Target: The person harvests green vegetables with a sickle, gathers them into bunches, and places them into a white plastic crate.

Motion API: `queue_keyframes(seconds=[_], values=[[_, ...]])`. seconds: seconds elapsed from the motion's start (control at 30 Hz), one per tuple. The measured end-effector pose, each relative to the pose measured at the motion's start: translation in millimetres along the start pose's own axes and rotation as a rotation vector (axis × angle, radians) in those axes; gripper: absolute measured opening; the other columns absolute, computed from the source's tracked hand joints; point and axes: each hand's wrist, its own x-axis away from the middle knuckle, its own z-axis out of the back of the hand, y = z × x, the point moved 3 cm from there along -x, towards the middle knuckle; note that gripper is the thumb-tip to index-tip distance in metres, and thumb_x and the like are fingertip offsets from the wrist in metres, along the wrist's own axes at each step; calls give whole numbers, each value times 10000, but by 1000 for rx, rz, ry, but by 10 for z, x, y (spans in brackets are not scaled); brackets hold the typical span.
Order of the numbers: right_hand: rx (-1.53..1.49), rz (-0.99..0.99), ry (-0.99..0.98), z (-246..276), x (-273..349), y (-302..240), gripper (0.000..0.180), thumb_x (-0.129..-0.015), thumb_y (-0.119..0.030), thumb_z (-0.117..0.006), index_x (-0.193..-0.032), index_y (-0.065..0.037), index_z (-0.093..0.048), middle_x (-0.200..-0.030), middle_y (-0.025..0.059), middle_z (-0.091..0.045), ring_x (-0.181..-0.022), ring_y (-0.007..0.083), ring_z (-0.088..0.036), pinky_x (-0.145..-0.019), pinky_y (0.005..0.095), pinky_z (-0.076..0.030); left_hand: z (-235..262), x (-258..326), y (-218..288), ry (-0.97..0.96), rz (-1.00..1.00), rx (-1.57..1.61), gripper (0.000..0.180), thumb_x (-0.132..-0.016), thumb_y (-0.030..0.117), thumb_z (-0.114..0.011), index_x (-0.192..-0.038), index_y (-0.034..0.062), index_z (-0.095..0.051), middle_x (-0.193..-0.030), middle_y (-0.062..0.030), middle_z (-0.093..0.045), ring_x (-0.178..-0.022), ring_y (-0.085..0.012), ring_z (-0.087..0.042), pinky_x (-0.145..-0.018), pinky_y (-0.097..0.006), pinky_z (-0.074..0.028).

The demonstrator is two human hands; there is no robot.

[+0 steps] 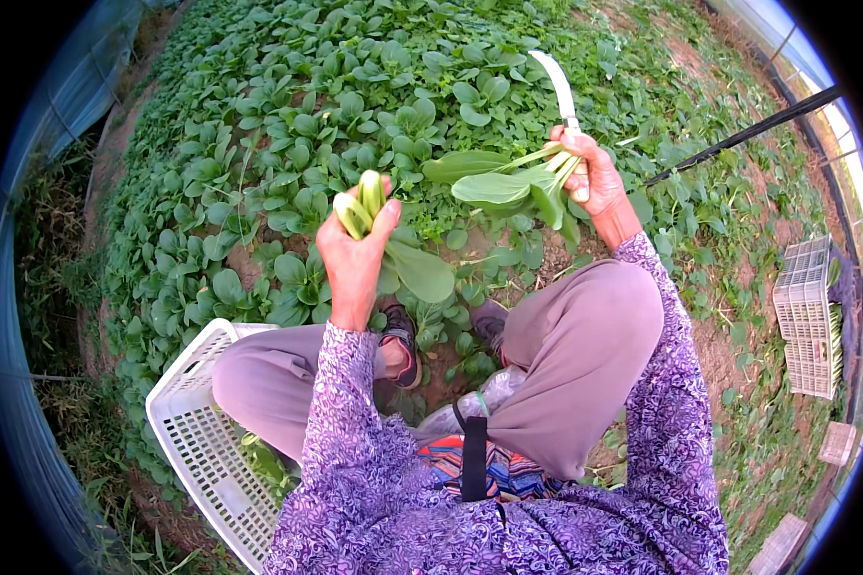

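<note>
My left hand (348, 268) is closed around bok choy (354, 216), their pale cut bases pointing up and a broad green leaf hanging below the wrist side. Raised to the right, my right hand (601, 184) grips a curved harvesting knife (558, 86), its bright blade pointing up and away. The same hand also holds bok choy leaves (497, 188) by their pale stalks, the blades of the leaves spreading to the left. Both hands are above the growing plants, apart from each other. My right fingers partly hide the knife's handle.
Growing bok choy (302, 153) covers the ground ahead. A white plastic crate (206, 450) with greens stands by my left leg. Another crate (804, 321) lies at the far right, near pale blocks (837, 444). A dark pole (743, 134) slants in from the right; blue sheeting (53, 105) borders the left.
</note>
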Motion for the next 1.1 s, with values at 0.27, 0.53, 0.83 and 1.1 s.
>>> queue_keyframes(seconds=[0.27, 0.53, 0.83, 1.1], values=[[240, -130, -227, -695, 272, -619, 249, -771, -118, -626, -954, 22, -531, -774, 101, -588, -394, 57, -478, -279, 139, -364, -164, -63, 411, -227, -107, 108, 324, -745, 97, -695, -1031, -20, -598, -874, -42, -618, -667, -79, -557, -620, -226, -473], [1665, -8, -175, -794, 331, -508, 279, -617, -96, -629, -825, 44, -507, -591, 52, -544, -359, 121, -462, -314, 256, -364, 206, -77, 983, 11, -608, -347, 282, -731, 107, -707, -985, 10, -635, -759, -41, -655, -647, -65, -572, -600, -221, -477], [1327, 205, 115, -797, 265, -482, 162, -721, -163, -632, -765, -17, -577, -523, 42, -537, -391, 119, -499, -346, 262, -377, -215, -141, 695, -516, -67, -577, 388, -805, 234, -653, -1144, 57, -588, -1011, -56, -632, -905, -97, -566, -788, -263, -449], [332, 194, 80, -1013, -148, 316, 162, -802, -106, -548, -674, -7, -550, -513, 56, -534, -370, 116, -500, -329, 231, -392, -601, -392, 555, -784, 118, -183, 319, -782, 167, -660, -1046, 8, -578, -892, -39, -624, -731, -108, -589, -716, -260, -491]])
